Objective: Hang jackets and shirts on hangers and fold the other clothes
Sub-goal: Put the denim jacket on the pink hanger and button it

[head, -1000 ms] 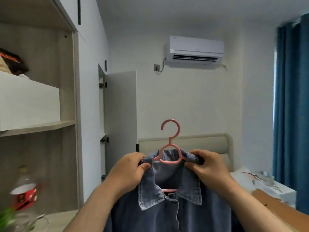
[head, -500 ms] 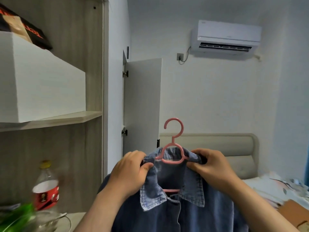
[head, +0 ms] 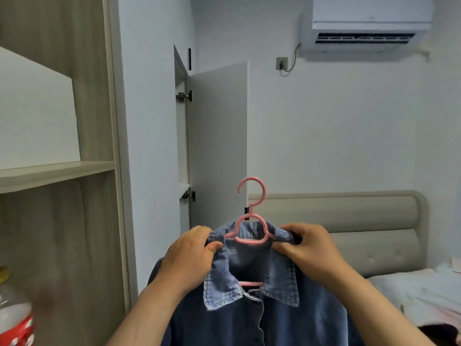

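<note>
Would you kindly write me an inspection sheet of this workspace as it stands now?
Surface: bed at lower right, pale bedding, dark item at its near edge.
Job's things: denim shirt on pink hanger, hook free.
Clutter: blurred bottle, red label, lower left.
Hands: left hand and right hand each pinch the collar at the hanger's shoulders.
Cables: cord from wall socket to air conditioner.
Surroundings: wooden shelf, open wardrobe door, padded headboard.
</note>
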The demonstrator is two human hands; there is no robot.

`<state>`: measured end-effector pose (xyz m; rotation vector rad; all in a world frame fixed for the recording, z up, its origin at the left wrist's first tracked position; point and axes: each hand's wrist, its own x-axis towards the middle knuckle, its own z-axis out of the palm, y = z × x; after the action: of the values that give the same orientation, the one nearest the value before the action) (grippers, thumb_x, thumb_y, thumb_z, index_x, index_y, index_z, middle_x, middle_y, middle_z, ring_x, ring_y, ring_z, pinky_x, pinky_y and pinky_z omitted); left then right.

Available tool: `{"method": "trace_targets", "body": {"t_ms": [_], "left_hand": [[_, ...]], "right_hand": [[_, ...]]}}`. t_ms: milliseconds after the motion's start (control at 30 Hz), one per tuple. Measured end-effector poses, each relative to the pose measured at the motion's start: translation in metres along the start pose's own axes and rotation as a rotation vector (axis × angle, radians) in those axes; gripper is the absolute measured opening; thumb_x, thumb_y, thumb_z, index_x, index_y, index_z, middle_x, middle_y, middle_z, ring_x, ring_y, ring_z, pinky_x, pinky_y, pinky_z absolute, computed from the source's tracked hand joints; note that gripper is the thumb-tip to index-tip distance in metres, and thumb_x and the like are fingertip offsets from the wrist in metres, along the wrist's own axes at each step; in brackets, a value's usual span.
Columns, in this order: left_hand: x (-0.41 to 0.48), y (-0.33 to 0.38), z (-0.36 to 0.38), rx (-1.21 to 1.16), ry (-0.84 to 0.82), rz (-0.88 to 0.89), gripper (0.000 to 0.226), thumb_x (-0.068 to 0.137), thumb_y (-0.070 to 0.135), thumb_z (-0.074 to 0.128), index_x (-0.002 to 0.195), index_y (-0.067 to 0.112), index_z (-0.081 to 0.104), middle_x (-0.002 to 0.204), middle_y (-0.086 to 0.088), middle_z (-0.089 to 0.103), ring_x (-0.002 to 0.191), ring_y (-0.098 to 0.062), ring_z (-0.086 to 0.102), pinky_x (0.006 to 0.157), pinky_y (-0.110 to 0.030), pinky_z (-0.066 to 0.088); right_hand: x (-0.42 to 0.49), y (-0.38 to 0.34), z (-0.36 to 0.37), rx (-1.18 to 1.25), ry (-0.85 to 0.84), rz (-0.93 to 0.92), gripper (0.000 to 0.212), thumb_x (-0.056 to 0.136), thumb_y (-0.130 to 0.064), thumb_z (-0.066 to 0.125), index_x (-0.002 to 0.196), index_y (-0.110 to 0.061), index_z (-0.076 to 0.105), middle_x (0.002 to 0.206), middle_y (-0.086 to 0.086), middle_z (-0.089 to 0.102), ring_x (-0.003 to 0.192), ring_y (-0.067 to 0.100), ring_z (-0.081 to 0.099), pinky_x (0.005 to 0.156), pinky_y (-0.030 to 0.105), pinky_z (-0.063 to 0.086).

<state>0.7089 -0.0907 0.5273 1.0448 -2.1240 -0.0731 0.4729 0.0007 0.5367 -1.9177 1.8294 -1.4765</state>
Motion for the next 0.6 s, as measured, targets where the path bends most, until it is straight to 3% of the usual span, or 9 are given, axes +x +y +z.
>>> {"method": "trace_targets", "body": {"t_ms": [300, 600], "left_hand": [[0.071, -0.044, 0.069, 0.052, 0.096, -0.125, 0.015, 0.096, 0.033, 0.052, 0.092, 0.020, 0.056, 0.090, 0.007, 0.055, 0.086, -0.016, 0.051, 0.077, -0.031, 0.043], [0.130, -0.095, 0.113, 0.027, 0.103, -0.203, 0.018, 0.096, 0.034, 0.051, 0.080, 0.026, 0.047, 0.085, 0.010, 0.048, 0.085, -0.017, 0.049, 0.076, -0.030, 0.039]], "right_hand": [[0.094, 0.068, 0.036, 0.046, -0.106, 0.006, 0.016, 0.077, -0.015, 0.077, 0.085, -0.029, 0.075, 0.076, -0.020, 0.072, 0.073, -0.007, 0.066, 0.060, 0.010, 0.046], [0.162, 0.101, 0.078, 0.000, -0.114, 0.046, 0.012, 0.077, -0.019, 0.076, 0.082, -0.030, 0.073, 0.073, -0.023, 0.070, 0.070, -0.007, 0.064, 0.059, 0.009, 0.046]]}}
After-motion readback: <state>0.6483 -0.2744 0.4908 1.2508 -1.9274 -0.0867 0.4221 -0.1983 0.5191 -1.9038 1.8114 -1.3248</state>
